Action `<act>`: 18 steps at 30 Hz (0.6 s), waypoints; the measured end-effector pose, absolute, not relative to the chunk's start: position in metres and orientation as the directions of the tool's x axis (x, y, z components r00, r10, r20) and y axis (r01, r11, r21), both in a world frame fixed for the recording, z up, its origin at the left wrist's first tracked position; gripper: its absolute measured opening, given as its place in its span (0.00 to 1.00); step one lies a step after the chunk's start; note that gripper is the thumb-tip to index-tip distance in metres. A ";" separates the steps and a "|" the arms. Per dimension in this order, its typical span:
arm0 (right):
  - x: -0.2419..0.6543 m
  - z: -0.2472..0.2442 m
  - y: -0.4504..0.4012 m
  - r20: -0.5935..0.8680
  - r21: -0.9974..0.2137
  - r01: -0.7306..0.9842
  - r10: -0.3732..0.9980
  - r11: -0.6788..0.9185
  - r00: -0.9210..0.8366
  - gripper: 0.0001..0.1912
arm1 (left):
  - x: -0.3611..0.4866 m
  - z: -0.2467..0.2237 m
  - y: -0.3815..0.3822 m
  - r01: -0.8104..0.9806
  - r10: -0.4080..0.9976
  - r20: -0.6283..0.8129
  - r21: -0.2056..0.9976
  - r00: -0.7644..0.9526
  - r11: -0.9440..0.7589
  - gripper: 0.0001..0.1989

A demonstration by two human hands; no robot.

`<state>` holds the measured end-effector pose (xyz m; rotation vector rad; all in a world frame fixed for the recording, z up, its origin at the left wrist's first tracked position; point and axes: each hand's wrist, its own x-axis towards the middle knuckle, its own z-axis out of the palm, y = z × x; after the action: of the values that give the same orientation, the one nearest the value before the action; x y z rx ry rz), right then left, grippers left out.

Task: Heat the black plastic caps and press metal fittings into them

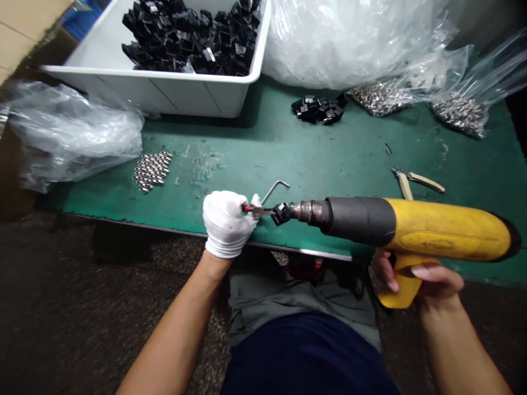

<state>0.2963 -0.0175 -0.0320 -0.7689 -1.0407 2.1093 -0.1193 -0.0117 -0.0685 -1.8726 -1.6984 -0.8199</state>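
Note:
My left hand (pixel 228 219), in a white knitted glove, is closed around a thin metal tool with a red part (pixel 247 208); its exact kind I cannot make out. At the tool's far end sits a small black plastic piece (pixel 281 214) with a shiny spot. My bare right hand (pixel 428 278) grips the handle of a yellow heat gun (pixel 448 227). The gun lies level, its metal nozzle (pixel 308 212) pointing left, right beside the black piece. Just behind my gloved fingers is an L-shaped hex key (pixel 276 189).
A white bin (pixel 197 96) of black plastic parts stands at the back left. Small metal pieces (pixel 152 171) lie in rows near a plastic bag (pixel 78 137). Farther right are a black parts pile (pixel 319 109), bags of metal pieces (pixel 461 113) and cutters (pixel 407 181) on the green table (pixel 230 142).

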 end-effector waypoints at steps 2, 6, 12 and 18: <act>0.297 -0.033 -0.018 -0.216 -0.832 -0.298 0.767 -0.469 -0.603 0.22 | -0.119 -0.068 -0.012 0.992 0.699 0.712 0.031 0.066 -0.124 0.13; 0.297 -0.032 -0.019 -0.228 -0.829 -0.292 0.764 -0.477 -0.603 0.22 | -0.120 -0.071 -0.013 0.993 0.714 0.699 0.045 0.049 -0.112 0.13; 0.294 -0.029 -0.019 -0.211 -0.841 -0.287 0.765 -0.459 -0.608 0.21 | -0.121 -0.076 -0.013 0.996 0.707 0.705 0.013 0.050 -0.084 0.15; 0.297 -0.030 -0.018 -0.217 -0.830 -0.292 0.757 -0.476 -0.616 0.20 | -0.120 -0.070 -0.011 0.993 0.727 0.686 0.060 0.030 -0.098 0.15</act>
<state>0.2966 -0.0179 -0.0304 -0.7705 -1.0378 2.1167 -0.1196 -0.0114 -0.0704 -1.8755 -1.7410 -0.8063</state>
